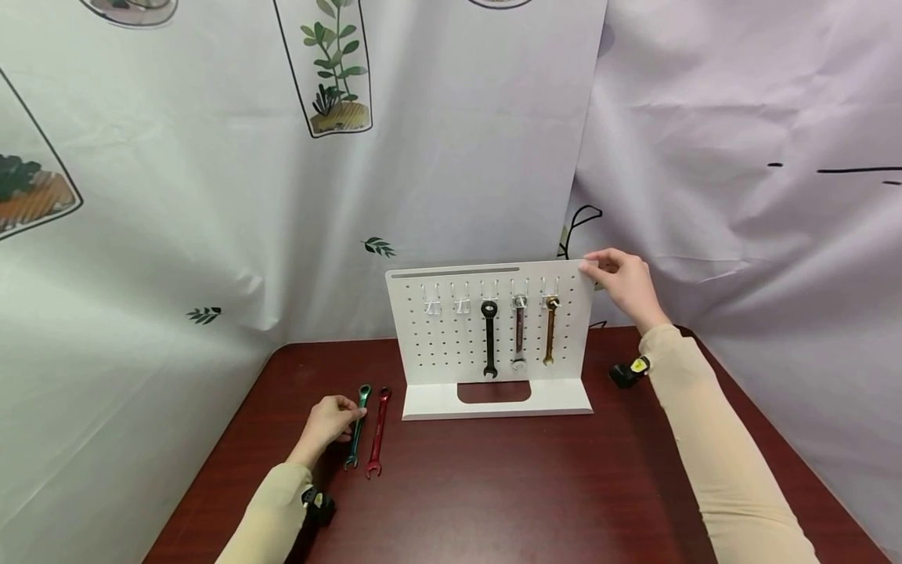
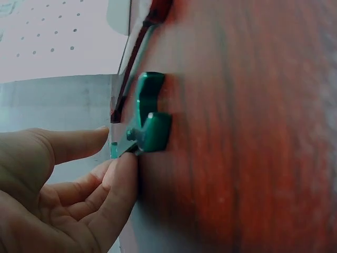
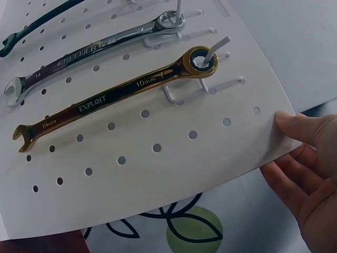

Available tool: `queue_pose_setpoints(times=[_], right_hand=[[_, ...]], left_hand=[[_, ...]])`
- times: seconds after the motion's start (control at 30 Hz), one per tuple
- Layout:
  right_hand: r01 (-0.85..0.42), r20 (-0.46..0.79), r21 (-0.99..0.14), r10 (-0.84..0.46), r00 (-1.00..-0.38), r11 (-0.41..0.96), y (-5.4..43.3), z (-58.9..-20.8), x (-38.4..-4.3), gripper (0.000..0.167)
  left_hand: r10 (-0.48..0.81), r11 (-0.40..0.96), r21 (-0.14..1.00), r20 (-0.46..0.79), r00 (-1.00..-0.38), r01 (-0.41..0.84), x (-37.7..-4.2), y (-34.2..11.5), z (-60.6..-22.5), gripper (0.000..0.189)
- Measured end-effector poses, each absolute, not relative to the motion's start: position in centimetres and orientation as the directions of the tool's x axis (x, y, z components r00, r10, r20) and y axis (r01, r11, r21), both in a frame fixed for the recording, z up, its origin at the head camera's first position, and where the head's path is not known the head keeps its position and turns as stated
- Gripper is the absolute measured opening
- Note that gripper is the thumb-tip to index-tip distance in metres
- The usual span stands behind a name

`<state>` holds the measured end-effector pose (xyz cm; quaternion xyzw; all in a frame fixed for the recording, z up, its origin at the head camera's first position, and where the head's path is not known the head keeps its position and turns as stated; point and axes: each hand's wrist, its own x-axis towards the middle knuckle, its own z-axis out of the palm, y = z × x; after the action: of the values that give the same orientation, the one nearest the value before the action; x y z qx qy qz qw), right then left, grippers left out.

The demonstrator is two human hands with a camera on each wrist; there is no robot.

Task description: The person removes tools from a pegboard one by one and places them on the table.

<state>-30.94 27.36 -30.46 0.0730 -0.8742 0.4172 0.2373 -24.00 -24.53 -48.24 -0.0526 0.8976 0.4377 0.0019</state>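
My left hand (image 1: 330,423) is at a green wrench (image 1: 358,427) lying on the table. In the left wrist view the fingertips (image 2: 125,163) reach the wrench's side near the table, while the thumb stands apart from it. A red wrench (image 1: 378,435) lies just to the right. My right hand (image 1: 623,282) pinches the upper right corner of a white pegboard (image 1: 437,345), thumb in front and fingers behind. From its hooks hang a black wrench (image 1: 489,341), a silver wrench (image 1: 519,333) and a gold wrench (image 3: 113,100) with "10mm" on it.
Two clear hooks (image 1: 461,304) at the pegboard's left hold nothing. The pegboard stands on a white base at the back of the dark red table (image 1: 493,486). A white printed curtain (image 1: 479,172) surrounds the table's back and sides.
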Motion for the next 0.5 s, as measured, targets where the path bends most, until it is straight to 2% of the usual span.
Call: queue_pose_setpoints(times=[0.3,0.5], right_hand=[[-0.328,0.477,-0.699,0.073,-0.876,0.636,27.2,-30.5,-30.8,0.039],[-0.321,0.473,-0.700,0.078,-0.878,0.638,27.2,-30.4,-30.8,0.039]], left_hand=[[-0.034,0.715,0.698,0.099,-0.995,0.045,-24.8,-24.2,-47.8,0.029],[-0.004,0.689,0.717,0.155,-0.988,0.110,-25.5,-23.4,-46.9,0.032]])
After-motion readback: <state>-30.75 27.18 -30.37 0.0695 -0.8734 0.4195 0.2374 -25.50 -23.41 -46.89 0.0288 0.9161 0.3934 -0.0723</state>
